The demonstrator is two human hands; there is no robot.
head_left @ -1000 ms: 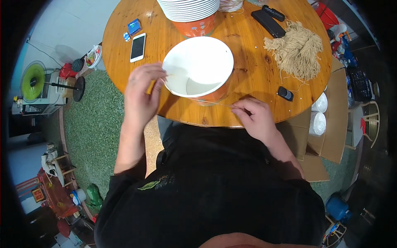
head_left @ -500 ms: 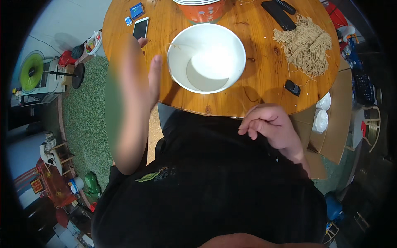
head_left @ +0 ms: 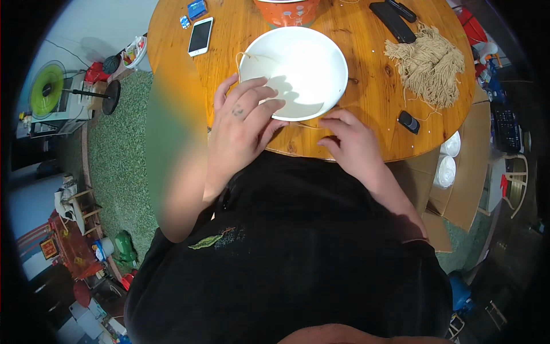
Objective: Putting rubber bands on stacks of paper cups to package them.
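Observation:
A white paper bucket [head_left: 309,69] stands near the table's front edge, its mouth tipped toward me. My left hand [head_left: 243,117] is at its near left rim, fingers reaching over into the mouth and thumb outside, gripping the wall. A thin tan cord [head_left: 239,55] loops over the left rim. Another stretch of cord [head_left: 306,125] lies along the near side and reaches my right hand [head_left: 352,140]. That hand is close to the near right rim, its thumb and forefinger apart; no firm hold on the cord shows.
On the round wooden table [head_left: 366,74] are a heap of tan cords [head_left: 432,66], a white phone [head_left: 200,37], a black case [head_left: 392,22] and a small black object [head_left: 408,121]. A stack of orange buckets [head_left: 286,12] stands behind. Open cardboard boxes [head_left: 464,166] are at right.
My left hand has come in from the left onto the bucket's rim. My right hand has moved up and toward the bucket, its fingers spreading.

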